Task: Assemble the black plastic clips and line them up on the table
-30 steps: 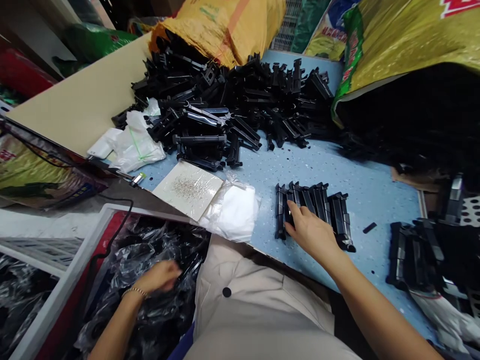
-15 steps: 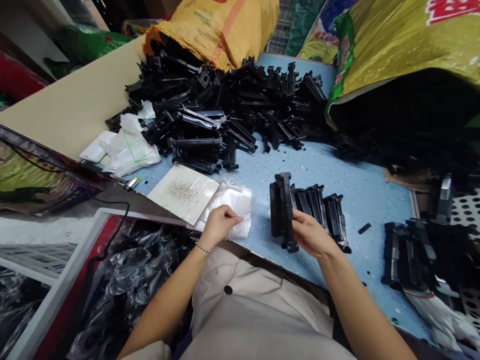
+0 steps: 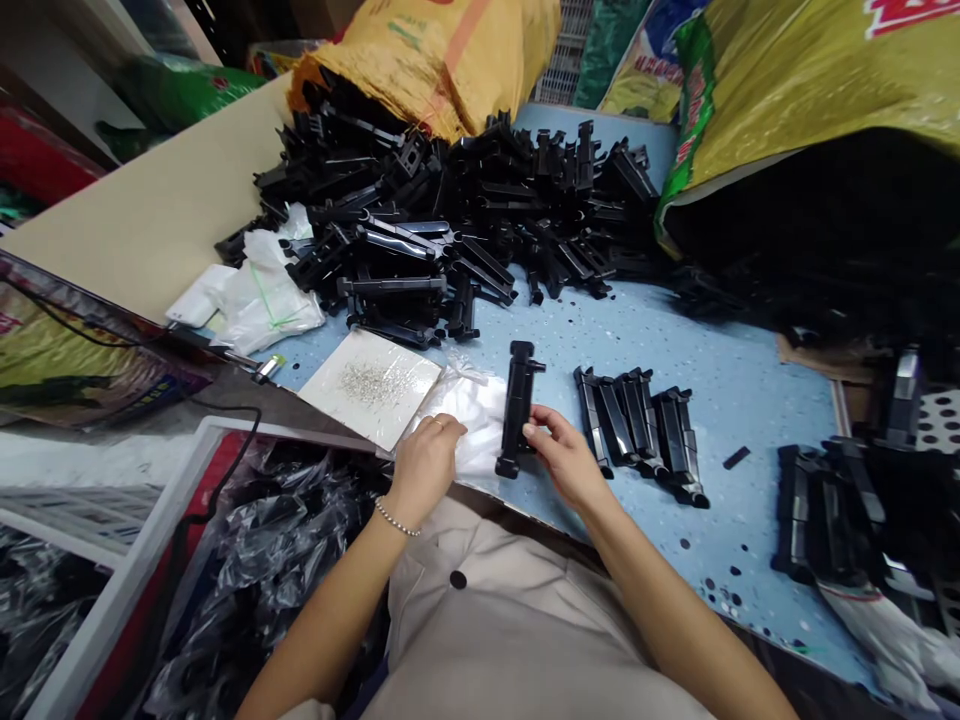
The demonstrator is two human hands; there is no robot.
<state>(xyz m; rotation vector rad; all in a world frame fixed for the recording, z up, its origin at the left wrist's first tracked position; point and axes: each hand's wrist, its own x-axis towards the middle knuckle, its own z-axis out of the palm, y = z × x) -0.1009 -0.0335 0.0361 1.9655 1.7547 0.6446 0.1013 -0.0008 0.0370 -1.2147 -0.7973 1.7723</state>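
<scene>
My right hand (image 3: 564, 460) grips a long black plastic bracket (image 3: 517, 405) and holds it upright just above the blue table (image 3: 720, 370). To its right lies a short row of the same black brackets (image 3: 645, 430) side by side. My left hand (image 3: 426, 462) rests with curled fingers on a stack of clear plastic bags (image 3: 471, 415) at the table's near edge. Beside those bags lies a flat packet of small silver screws (image 3: 371, 385).
A big heap of black brackets (image 3: 450, 220) spills from a yellow sack (image 3: 442, 50) at the back. Another yellow sack (image 3: 817, 90) lies at the right. More brackets (image 3: 832, 510) sit at the right edge. A bin of bagged parts (image 3: 262, 560) stands lower left.
My left hand came up from the bin onto the clear bags. My right hand lifted one bracket off the row and carried it left toward the bags.
</scene>
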